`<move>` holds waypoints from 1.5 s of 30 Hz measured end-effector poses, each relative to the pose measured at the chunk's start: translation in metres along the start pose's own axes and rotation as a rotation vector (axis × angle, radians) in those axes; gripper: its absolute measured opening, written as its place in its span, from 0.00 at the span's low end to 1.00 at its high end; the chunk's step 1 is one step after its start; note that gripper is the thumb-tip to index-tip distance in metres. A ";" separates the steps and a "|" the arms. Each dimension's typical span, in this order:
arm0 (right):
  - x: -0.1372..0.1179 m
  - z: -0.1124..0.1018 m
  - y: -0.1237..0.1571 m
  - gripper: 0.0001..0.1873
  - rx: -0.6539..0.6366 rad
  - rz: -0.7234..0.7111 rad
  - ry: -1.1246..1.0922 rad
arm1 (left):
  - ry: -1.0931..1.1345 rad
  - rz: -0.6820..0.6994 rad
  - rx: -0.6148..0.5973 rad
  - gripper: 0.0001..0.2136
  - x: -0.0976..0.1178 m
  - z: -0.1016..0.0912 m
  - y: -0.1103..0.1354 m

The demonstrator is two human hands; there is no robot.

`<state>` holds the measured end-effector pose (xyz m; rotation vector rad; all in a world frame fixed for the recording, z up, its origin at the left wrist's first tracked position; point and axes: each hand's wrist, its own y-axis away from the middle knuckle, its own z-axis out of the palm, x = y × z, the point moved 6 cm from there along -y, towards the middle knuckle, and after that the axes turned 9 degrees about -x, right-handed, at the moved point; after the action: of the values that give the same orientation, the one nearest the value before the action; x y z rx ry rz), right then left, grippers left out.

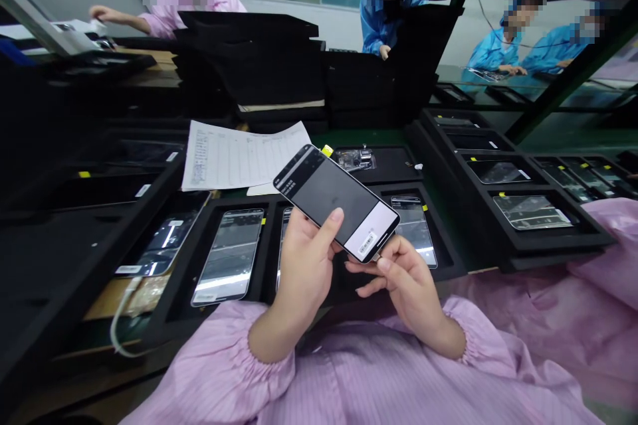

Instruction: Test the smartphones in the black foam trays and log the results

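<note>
My left hand [310, 249] is wrapped round a smartphone [343, 196], thumb lying over the lit screen. The phone is tilted, its lower end toward my right hand. That screen shows a grey area and a white band with a barcode label [367, 242]. At the phone's bottom edge, my right hand [406, 275] pinches a small, thin, metallic-looking piece [377, 257]; its exact kind is too small to tell. Below the held phone, another phone [229, 255] with a yellow tab lies in a black foam tray [187, 292]. One more phone [415, 229] lies behind my right hand.
A printed sheet [239, 156] lies beyond the tray, beside a small clear bag [355, 158] with metallic parts. Foam trays with phones [533, 211] stand at the right. At the left, a white cable [117, 325] runs by another phone [167, 239]. Several co-workers sit or stand behind black stacks [269, 73].
</note>
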<state>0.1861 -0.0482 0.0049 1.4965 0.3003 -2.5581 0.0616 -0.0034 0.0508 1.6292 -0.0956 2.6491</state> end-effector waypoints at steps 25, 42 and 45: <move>-0.087 -0.172 -0.196 0.18 0.417 0.345 1.773 | -1.159 0.033 -0.313 0.28 -0.040 0.023 -0.031; -0.082 -0.076 -0.009 0.13 0.348 -0.273 0.460 | -1.235 0.083 -0.644 0.15 -0.096 0.083 -0.103; -0.069 -0.080 -0.014 0.14 0.320 -0.163 0.244 | -1.177 0.064 -0.684 0.18 -0.096 0.088 -0.080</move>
<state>0.2835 -0.0113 0.0282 1.9804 0.0412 -2.6449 0.1882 0.0714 0.0074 2.5027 -0.9181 1.0634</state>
